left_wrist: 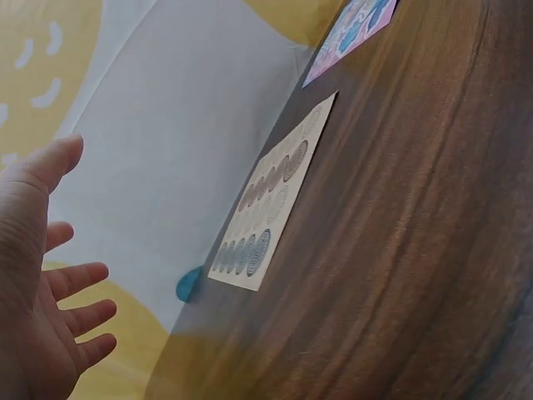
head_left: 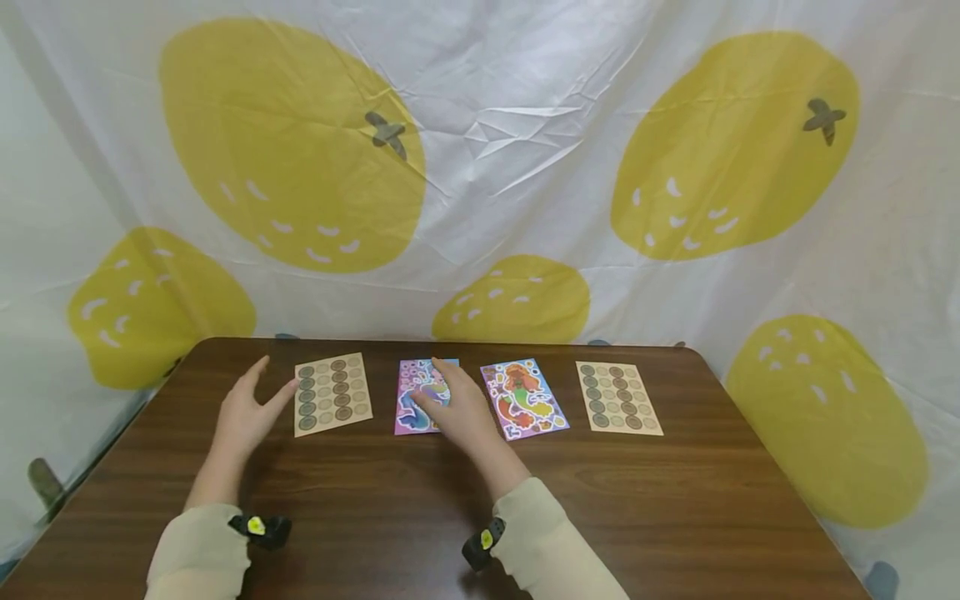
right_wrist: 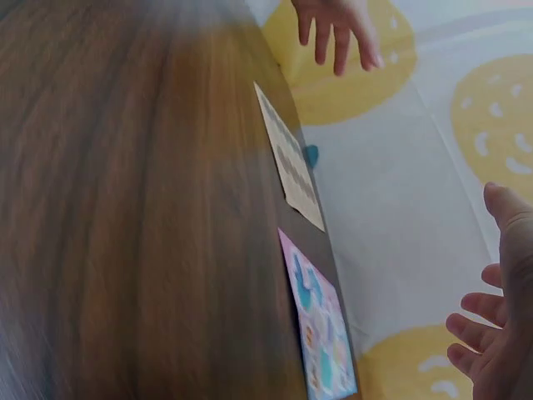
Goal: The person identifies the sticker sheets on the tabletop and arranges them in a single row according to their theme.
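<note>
My left hand (head_left: 246, 410) hovers by the left edge of a beige sheet of round stickers (head_left: 333, 393), thumb spread from the fingers and nothing held. In the left wrist view, that hand (left_wrist: 42, 283) appears apart from the sheet. Above a blue and pink mermaid sticker sheet (head_left: 411, 408) is my right hand (head_left: 467, 408), which hides part of it in the head view. The right wrist view has the right hand (right_wrist: 504, 308) with fingers apart, holding nothing. Beside it lies a second mermaid sticker sheet (head_left: 528, 400), with red hair and a green-yellow tail.
Another beige sheet of round stickers (head_left: 619, 398) lies at the right end of the row. All sheets rest near the far edge of the brown wooden table (head_left: 375, 517). Behind it hangs a white cloth (head_left: 517, 192) printed with yellow fruit. Each wrist wears a black strapped device.
</note>
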`<state>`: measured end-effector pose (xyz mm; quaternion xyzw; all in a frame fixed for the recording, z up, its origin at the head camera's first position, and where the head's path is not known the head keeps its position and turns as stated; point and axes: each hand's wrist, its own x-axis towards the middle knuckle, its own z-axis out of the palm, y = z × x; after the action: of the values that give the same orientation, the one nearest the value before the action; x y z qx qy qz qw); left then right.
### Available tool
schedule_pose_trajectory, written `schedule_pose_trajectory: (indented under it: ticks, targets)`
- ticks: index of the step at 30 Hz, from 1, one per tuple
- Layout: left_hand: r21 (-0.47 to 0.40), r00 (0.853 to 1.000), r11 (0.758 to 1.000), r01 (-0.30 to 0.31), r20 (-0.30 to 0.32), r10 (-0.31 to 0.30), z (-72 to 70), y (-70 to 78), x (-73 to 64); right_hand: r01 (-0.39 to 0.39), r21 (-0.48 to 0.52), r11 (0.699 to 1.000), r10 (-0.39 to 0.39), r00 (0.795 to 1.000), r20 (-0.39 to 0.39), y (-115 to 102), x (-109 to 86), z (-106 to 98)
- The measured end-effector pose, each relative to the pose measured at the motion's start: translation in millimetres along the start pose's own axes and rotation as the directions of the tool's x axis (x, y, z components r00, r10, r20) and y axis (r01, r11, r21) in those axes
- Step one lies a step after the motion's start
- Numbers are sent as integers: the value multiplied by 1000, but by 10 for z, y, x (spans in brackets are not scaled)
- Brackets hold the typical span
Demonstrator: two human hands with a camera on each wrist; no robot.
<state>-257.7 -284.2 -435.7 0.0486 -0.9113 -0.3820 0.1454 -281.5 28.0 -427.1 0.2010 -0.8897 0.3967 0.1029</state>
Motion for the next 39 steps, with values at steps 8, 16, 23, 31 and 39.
schedule_pose_trajectory:
  ticks: [8,16,23,31,39]
  targets:
    - [-46,999,998,49,24,-48,80,-88,-34,-31,88,996,32,999,-12,-79,-11,247]
    - [-104,997,991,81,8,-80,167,-149,-38,-66,165,984,67,998,2,-131,-12,492]
    - [-153,991,980,129,-4,-131,245,-198,-26,-104,297,949,101,995,28,-154,-13,658]
    - [-208,989,967,148,5,-150,335,-237,-41,-179,367,913,148,983,113,-178,-30,810]
    - [-233,988,961,151,-1,-156,406,-245,-45,-209,409,888,150,974,171,-149,-41,948]
